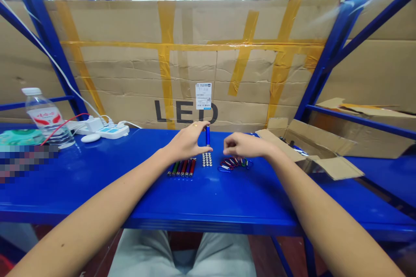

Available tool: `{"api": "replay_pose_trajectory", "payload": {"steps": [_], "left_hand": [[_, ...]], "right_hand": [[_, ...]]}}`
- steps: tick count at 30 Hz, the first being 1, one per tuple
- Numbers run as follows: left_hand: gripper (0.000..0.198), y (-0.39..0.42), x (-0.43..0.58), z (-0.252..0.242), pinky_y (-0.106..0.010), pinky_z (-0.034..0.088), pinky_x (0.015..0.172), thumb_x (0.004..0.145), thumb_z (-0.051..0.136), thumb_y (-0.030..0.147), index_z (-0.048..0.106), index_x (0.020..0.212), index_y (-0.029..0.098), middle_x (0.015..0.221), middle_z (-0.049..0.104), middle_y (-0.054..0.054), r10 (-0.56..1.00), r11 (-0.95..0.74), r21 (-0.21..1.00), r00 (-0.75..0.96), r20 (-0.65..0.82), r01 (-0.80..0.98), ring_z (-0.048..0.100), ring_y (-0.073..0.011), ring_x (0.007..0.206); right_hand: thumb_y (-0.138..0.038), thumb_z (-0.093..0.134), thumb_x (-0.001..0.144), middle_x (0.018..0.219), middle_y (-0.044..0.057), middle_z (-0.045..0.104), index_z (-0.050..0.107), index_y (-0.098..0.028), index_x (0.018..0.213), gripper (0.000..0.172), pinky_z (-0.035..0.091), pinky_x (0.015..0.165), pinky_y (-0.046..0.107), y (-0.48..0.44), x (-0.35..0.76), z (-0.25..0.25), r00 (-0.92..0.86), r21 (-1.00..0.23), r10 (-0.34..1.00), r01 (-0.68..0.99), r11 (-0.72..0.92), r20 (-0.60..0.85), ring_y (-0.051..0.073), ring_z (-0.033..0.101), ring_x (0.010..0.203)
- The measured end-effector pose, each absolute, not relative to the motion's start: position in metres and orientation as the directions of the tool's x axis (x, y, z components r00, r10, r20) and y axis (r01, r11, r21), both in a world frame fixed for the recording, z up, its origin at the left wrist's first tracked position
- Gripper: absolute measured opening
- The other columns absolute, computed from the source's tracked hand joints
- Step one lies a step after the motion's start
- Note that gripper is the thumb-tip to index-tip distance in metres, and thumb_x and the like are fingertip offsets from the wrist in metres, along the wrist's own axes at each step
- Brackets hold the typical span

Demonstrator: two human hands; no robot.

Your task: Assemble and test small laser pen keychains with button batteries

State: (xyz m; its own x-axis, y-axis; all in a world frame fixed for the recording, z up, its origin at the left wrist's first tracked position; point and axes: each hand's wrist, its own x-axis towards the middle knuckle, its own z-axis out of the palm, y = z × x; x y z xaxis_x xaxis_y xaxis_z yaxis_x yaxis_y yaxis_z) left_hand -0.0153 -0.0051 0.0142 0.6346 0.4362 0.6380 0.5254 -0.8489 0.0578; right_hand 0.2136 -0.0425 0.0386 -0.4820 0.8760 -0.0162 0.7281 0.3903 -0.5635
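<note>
My left hand (188, 140) holds a small blue metal tube (208, 135) upright between thumb and finger. Right below the tube, several small silver button-like pieces (207, 159) lie in rows on the blue table (195, 199). Several coloured tubes (182, 168), green, purple and red among them, lie side by side under and in front of my left hand. My right hand (240, 145) is closed, its fingers curled, just behind several coloured carabiner clips (232, 163); whatever its fingertips may pinch is too small to make out.
An open cardboard box (305, 151) with metallic parts stands at the right. At the left are a water bottle (48, 117), a white power strip (112, 130) with cables, and a green package (19, 137). A large cardboard sheet (130, 78) rises behind the table between blue posts.
</note>
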Motion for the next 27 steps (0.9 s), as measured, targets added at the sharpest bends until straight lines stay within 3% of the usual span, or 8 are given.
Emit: {"api": "replay_pose_trajectory", "payload": {"steps": [3,6,10,16,22,27], "left_hand": [[0.074,-0.003,-0.017,0.014,-0.04,0.051,0.089,0.074,0.073,0.043,0.04,0.135,0.016,0.127,0.057,-0.016,0.446,-0.837,0.064,0.608,0.657,0.544,0.06,-0.0266,0.11],[0.076,-0.006,-0.016,0.016,-0.04,0.052,0.088,0.074,0.073,0.045,0.04,0.135,0.015,0.126,0.058,-0.016,0.484,-0.825,0.103,0.601,0.636,0.555,0.061,-0.0263,0.107],[0.078,-0.01,-0.014,0.018,-0.039,0.051,0.089,0.073,0.073,0.049,0.04,0.135,0.014,0.124,0.058,-0.016,0.542,-0.812,0.168,0.617,0.571,0.558,0.061,-0.0264,0.106],[0.078,-0.012,-0.014,0.018,-0.04,0.05,0.088,0.073,0.072,0.047,0.04,0.135,0.015,0.121,0.059,-0.015,0.564,-0.811,0.227,0.619,0.546,0.539,0.061,-0.0267,0.104],[0.075,-0.009,-0.012,0.015,-0.036,0.051,0.079,0.07,0.075,0.045,0.043,0.131,0.017,0.112,0.062,-0.011,0.58,-0.814,0.402,0.607,0.543,0.418,0.061,-0.0237,0.097],[0.075,-0.008,-0.014,0.015,-0.036,0.05,0.081,0.07,0.075,0.043,0.042,0.132,0.017,0.109,0.063,-0.01,0.58,-0.814,0.386,0.603,0.547,0.433,0.061,-0.0232,0.096]], "right_hand": [[-0.028,0.073,0.071,0.059,0.002,0.065,0.07,-0.016,0.069,0.012,0.034,0.048,0.025,-0.052,0.208,0.04,-0.511,-0.394,0.828,0.827,0.401,-0.23,0.013,0.053,0.049],[-0.025,0.075,0.067,0.066,0.003,0.068,0.072,-0.017,0.071,0.009,0.034,0.051,0.024,-0.06,0.194,0.036,-0.515,-0.227,0.829,0.853,0.47,-0.218,0.015,0.056,0.056],[-0.028,0.074,0.067,0.078,0.005,0.07,0.073,-0.017,0.082,0.019,0.033,0.053,0.024,-0.064,0.184,0.033,-0.494,-0.051,0.848,0.868,0.494,-0.189,0.017,0.059,0.066],[-0.024,0.067,0.071,0.077,0.006,0.071,0.073,-0.016,0.08,0.014,0.035,0.053,0.024,-0.067,0.182,0.035,-0.511,-0.048,0.824,0.855,0.516,-0.246,0.016,0.06,0.064],[-0.023,0.065,0.066,0.078,0.007,0.071,0.073,-0.015,0.081,0.019,0.035,0.053,0.025,-0.069,0.178,0.034,-0.498,-0.043,0.823,0.861,0.507,-0.276,0.017,0.059,0.061],[-0.021,0.063,0.066,0.078,0.007,0.071,0.073,-0.016,0.08,0.018,0.035,0.055,0.026,-0.071,0.178,0.035,-0.505,-0.019,0.829,0.856,0.516,-0.24,0.017,0.059,0.062]]}}
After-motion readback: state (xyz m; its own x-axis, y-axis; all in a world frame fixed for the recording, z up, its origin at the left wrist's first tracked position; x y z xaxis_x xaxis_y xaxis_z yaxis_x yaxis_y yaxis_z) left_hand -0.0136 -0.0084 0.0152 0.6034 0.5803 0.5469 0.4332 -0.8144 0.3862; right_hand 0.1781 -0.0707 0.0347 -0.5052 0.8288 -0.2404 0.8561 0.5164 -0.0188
